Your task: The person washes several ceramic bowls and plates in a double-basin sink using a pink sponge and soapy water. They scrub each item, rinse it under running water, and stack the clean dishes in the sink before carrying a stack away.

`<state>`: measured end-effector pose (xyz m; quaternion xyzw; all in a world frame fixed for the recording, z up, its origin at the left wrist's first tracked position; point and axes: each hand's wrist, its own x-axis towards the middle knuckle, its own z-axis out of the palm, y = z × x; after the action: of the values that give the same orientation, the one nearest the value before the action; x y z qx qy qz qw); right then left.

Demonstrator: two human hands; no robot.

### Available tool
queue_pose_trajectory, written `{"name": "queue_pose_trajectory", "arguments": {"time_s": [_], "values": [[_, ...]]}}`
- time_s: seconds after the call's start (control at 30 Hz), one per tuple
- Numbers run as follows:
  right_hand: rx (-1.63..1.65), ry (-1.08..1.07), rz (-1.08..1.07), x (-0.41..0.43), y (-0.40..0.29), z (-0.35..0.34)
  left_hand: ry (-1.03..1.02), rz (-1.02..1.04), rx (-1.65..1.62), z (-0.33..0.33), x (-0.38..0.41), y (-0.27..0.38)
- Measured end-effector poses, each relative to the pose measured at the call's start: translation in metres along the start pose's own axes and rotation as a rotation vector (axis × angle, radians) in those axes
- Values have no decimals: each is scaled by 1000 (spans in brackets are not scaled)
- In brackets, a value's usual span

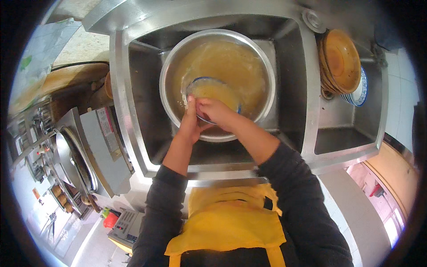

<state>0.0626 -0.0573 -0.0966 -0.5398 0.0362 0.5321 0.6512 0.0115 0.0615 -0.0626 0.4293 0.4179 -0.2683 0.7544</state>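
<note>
A large stainless steel basin [217, 137] of cloudy yellowish water stands in the larger sink bay. Partly sunk at its near left side is a blue-rimmed plate or bowl [209, 79], with water over much of it. My left hand [190, 121] grips this dish by its near left edge, thumb up on the rim. Over the dish's near edge, my right hand [217, 111] is bent with its fingers curled inward beside the left thumb; whether it holds anything is hidden. Pale bits float by the basin's left wall.
Brown bowls [342, 61] lean stacked in the smaller right sink bay [337, 113], against blue-patterned white bowls [360, 88]. A round metal lid or strainer [313, 20] rests on the sink's back right rim. Left of the sink are a wooden board [80, 73] and a large metal pan [76, 160].
</note>
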Motion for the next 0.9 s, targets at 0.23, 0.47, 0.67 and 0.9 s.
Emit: {"name": "queue_pose_trajectory", "arguments": {"time_s": [0.23, 0.47, 0.67, 0.9], "values": [[-953, 257, -397, -23, 24, -61, 26, 130, -34, -7, -10, 4], [-587, 463, -748, 30, 13, -7, 8, 16, 31, 0, -19, -12], [-563, -89, -505, -22, -8, 14, -211, 15, 7, -34, -13, -4], [-1353, 293, -951, 10, -26, -39, -63, 54, 27, -27, -31, 13]]}}
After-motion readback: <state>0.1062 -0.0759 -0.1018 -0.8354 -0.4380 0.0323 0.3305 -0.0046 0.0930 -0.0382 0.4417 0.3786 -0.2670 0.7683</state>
